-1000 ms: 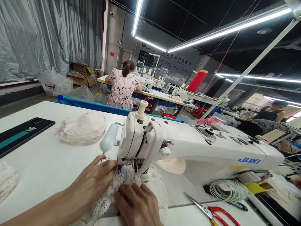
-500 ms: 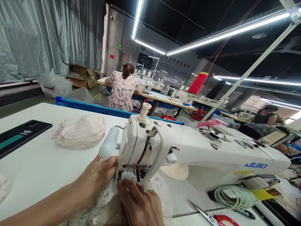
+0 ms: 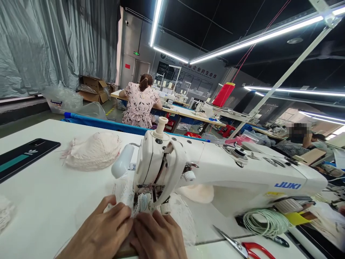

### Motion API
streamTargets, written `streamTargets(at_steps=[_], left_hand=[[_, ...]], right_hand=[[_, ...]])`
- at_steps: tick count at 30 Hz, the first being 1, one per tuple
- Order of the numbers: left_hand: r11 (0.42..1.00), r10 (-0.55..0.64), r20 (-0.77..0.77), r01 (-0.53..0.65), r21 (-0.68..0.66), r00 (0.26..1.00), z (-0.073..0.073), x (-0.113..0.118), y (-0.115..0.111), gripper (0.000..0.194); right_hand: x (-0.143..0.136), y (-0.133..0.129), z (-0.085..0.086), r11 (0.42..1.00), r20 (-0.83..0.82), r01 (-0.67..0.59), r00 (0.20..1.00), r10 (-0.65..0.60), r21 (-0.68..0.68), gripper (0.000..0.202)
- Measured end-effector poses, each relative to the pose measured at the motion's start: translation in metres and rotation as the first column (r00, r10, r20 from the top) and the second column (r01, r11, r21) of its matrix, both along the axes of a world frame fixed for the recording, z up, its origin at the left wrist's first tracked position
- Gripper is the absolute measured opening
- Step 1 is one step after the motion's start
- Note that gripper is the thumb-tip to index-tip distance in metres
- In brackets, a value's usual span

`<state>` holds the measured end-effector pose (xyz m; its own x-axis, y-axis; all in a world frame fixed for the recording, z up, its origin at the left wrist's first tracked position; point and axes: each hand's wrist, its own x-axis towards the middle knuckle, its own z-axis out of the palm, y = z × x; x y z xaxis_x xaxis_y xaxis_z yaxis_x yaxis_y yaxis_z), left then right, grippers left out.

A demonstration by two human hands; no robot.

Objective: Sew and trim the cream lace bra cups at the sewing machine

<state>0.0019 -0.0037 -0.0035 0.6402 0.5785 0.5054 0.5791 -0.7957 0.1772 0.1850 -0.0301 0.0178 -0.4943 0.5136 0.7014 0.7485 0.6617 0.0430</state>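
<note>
1. Hands at the lace (image 3: pixel 122 189), which runs beneath the machine (image 3: pixel 229 172): left hand (image 3: pixel 101 228) and right hand (image 3: pixel 159 233) side by side, fingers bent; can't tell if they pinch.
2. Fingertips near the foot (image 3: pixel 135 199); one slip could catch them.
3. Uneven pressure might pucker that lace.
4. Scissors (image 3: pixel 235 244) beside the right hand; a wide swing could snag them.

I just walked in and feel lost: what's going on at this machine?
Someone's left hand and right hand are side by side on white lacy fabric at the head of a sewing machine. A gathered fabric piece and a phone lie leftward; scissors lie rightward. Whether it's stitching, I can't tell.
</note>
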Motion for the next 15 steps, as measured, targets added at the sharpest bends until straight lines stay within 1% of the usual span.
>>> streamTargets(at_steps=[2, 3, 6, 8, 10, 15], left_hand=[[0.998, 0.021, 0.027, -0.022, 0.051, 0.999, -0.007, 0.002, -0.005, 0.011], [0.997, 0.027, 0.034, -0.029, 0.073, 0.999, -0.008, 0.003, -0.007, 0.015], [0.987, 0.042, 0.048, -0.049, 0.156, 0.998, -0.002, 0.007, -0.01, 0.03], [0.98, 0.044, 0.053, -0.053, 0.19, 0.998, 0.002, 0.008, -0.011, 0.036], [0.977, 0.04, 0.063, -0.052, 0.206, 0.997, 0.001, 0.009, -0.01, 0.035], [0.971, 0.058, 0.062, -0.07, 0.229, 0.996, -0.012, 0.008, -0.005, 0.024]], right_hand=[[-0.001, 0.0, 0.0, 1.0, -0.012, 0.0, 1.0, 0.0, 0.007, 0.044], [-0.001, 0.0, 0.0, 1.0, -0.015, 0.001, 1.0, -0.001, 0.015, 0.046], [-0.002, 0.0, -0.001, 1.0, -0.015, -0.004, 1.0, 0.005, 0.027, 0.05], [-0.003, 0.0, -0.001, 1.0, -0.02, -0.008, 1.0, 0.009, 0.021, 0.052], [-0.002, 0.0, -0.001, 1.0, -0.025, -0.01, 1.0, 0.01, 0.01, 0.053], [-0.001, 0.002, 0.001, 1.0, -0.008, 0.001, 1.0, 0.0, 0.015, 0.056]])
